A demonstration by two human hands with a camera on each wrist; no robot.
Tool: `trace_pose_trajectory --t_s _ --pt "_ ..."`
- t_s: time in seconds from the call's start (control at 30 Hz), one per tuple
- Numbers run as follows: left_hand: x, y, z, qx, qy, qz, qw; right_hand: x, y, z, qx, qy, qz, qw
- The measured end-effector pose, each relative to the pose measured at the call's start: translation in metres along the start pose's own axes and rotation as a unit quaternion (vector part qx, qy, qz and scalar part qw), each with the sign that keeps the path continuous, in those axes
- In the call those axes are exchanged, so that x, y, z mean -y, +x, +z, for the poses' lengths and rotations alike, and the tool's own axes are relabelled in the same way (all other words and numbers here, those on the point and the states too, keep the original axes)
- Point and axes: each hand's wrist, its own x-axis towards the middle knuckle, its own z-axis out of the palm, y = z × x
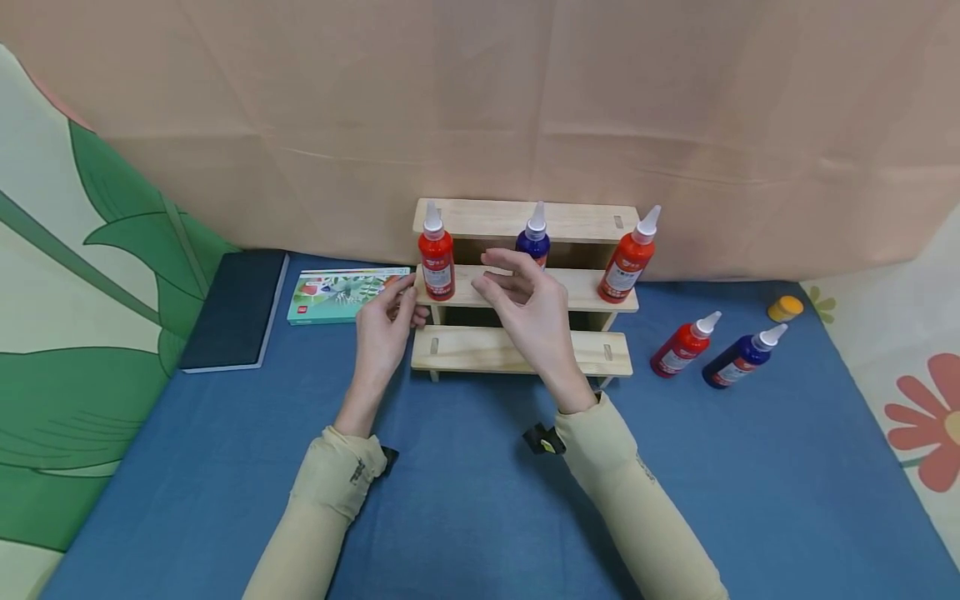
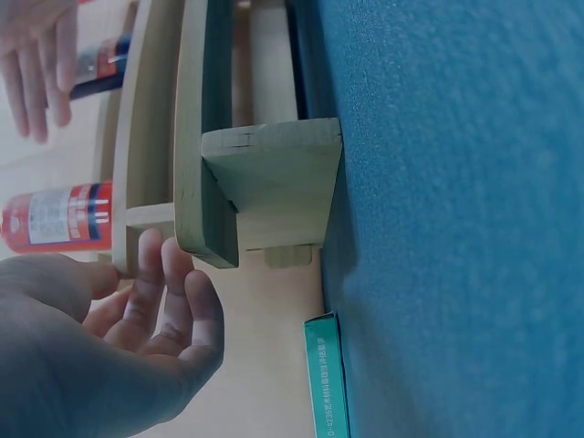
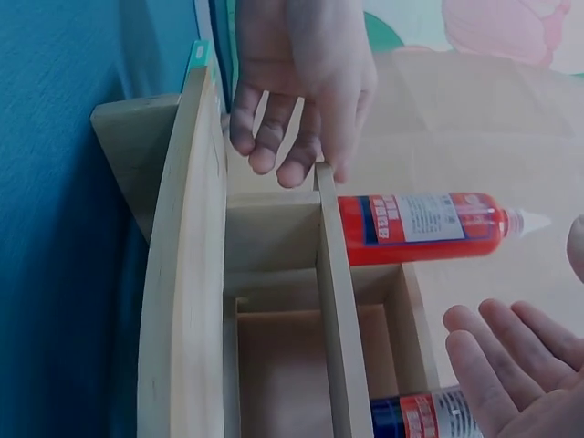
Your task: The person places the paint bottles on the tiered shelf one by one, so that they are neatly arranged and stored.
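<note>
A three-step wooden shelf [image 1: 517, 352] stands on the blue cloth. My left hand [image 1: 385, 325] is at the left end of its middle step; in the left wrist view the thumb and bent fingers [image 2: 151, 283] pinch the board's end. Beside it on that step stands a red bottle [image 1: 437, 267] with a white nozzle. My right hand [image 1: 528, 308] hovers over the middle step with nothing in it, thumb and fingers apart. It partly hides a blue bottle [image 1: 534, 242] on that step. Another red bottle [image 1: 622, 267] leans slightly at the step's right end.
Right of the shelf stand a red bottle [image 1: 681, 348] and a blue bottle [image 1: 742, 358], with a yellow-orange cap [image 1: 785, 308] behind them. A green box [image 1: 330, 310] and a dark notebook [image 1: 234, 308] lie to the left. A beige cloth [image 1: 480, 108] hangs behind the shelf.
</note>
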Motion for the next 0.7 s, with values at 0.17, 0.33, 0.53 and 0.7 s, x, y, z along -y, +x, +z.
trace_pose_trajectory --t_s 0.17,0.33,0.53,0.7 --pt "0.0 0.0 0.0 0.0 -0.003 0.0 1.0 0.0 -0.008 -0.011 -0.003 -0.023 -0.005 1.0" --pt "0.002 0.0 0.0 0.002 -0.005 -0.003 1.0 0.0 -0.015 -0.02 -0.003 -0.036 0.001 0.999" --pt "0.002 0.0 0.0 0.002 -0.006 -0.006 1.0 0.002 -0.022 -0.031 -0.009 -0.045 0.017 0.999" --pt "0.001 0.0 0.0 0.002 -0.004 -0.005 1.0 0.001 -0.026 -0.042 -0.007 -0.056 0.014 0.998"
